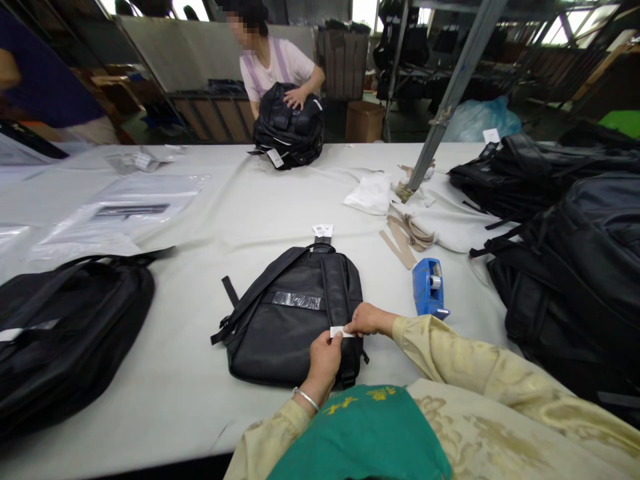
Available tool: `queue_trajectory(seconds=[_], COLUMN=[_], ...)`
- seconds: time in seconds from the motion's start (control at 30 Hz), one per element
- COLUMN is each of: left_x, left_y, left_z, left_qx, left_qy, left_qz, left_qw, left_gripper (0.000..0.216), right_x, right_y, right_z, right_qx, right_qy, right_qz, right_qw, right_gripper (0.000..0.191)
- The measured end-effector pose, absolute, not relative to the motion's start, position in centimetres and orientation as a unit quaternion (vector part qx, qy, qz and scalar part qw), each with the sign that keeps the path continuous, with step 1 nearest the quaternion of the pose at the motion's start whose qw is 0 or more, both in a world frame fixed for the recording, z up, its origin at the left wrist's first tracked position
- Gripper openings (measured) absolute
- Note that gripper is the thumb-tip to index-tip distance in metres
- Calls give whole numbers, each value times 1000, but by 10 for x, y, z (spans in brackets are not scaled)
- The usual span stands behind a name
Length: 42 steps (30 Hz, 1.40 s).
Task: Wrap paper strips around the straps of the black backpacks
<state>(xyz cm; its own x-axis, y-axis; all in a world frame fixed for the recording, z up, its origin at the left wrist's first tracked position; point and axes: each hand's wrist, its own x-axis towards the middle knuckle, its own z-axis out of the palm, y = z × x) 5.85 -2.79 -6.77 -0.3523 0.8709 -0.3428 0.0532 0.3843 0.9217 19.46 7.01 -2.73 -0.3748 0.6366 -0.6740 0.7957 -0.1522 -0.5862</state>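
Note:
A black backpack point(293, 313) lies back side up on the white table point(200, 373) in front of me, with a strip of clear tape across its straps. My left hand point(325, 357) and my right hand point(367, 319) pinch the two ends of a short piece of tape point(343, 331) over the backpack's lower right strap. A white tag point(323, 231) hangs at the bag's top handle. A blue tape dispenser point(429, 287) stands just right of the bag.
Black backpacks are piled at the right point(575, 267) and one lies at the left point(65, 327). Clear plastic bags point(125, 210) lie at the far left. Across the table a person point(273, 63) handles another black backpack point(290, 127). A metal post point(445, 107) slants up.

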Motion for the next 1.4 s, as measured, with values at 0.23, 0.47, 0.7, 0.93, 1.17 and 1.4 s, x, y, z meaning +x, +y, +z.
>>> queue_trajectory(seconds=[0.23, 0.47, 0.7, 0.93, 1.17, 1.4], left_x=[58, 59, 55, 53, 50, 66], left_y=[-26, -26, -29, -27, -28, -30], left_z=[-63, -67, -73, -73, -71, -67], left_qx=[320, 276, 147, 101, 115, 156], left_qy=[691, 673, 575, 499, 559, 571], left_qz=[444, 458, 484, 473, 486, 499], left_qw=[472, 511, 644, 719, 662, 633], left_gripper=[22, 34, 39, 32, 32, 32], right_x=[206, 209, 221, 221, 230, 200], right_y=[62, 54, 48, 30, 26, 22], right_z=[-31, -48, -64, -81, -72, -60], right_qx=[562, 579, 514, 417, 570, 581], right_qy=[543, 567, 509, 376, 472, 471], right_qz=[-624, -585, -683, -802, -643, -643], right_qw=[10, -36, -100, -205, -196, -165], right_gripper=[8, 11, 11, 33, 24, 39])
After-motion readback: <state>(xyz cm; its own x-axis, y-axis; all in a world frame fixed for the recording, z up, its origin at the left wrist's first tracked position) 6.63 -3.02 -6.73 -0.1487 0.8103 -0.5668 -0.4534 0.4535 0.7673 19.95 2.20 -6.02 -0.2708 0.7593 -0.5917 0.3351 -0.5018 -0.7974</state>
